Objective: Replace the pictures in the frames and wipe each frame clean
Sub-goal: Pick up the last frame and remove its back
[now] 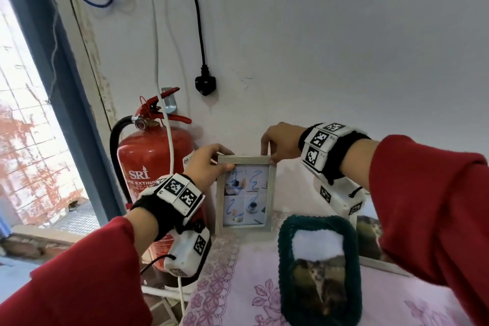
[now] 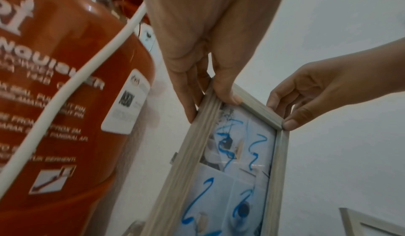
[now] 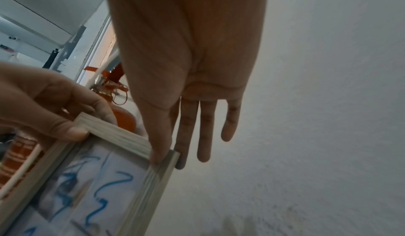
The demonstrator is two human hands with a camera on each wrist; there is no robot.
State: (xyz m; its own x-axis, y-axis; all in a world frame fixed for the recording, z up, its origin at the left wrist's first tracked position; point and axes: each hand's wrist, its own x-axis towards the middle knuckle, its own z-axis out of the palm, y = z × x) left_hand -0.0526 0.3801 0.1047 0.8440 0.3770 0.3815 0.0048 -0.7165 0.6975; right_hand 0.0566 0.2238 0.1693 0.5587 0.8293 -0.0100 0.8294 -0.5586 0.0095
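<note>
- I see a pale wooden frame (image 1: 245,194) (blue scribbles across its glass), upright against the wall.
- Left grip (image 1: 205,164) and right grip (image 1: 281,143) each pinch a top corner.
- A fire extinguisher (image 1: 152,167) crowds the left; a green-bordered cat picture (image 1: 318,270) lies in front.

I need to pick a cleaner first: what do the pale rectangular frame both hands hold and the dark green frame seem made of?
The pale rectangular frame looks like wood or wood-look laminate, matt, with grey streaked grain; its front pane looks glossy, with blue scribbles. The dark green frame looks like knitted or crocheted yarn, ribbed and soft.
</note>
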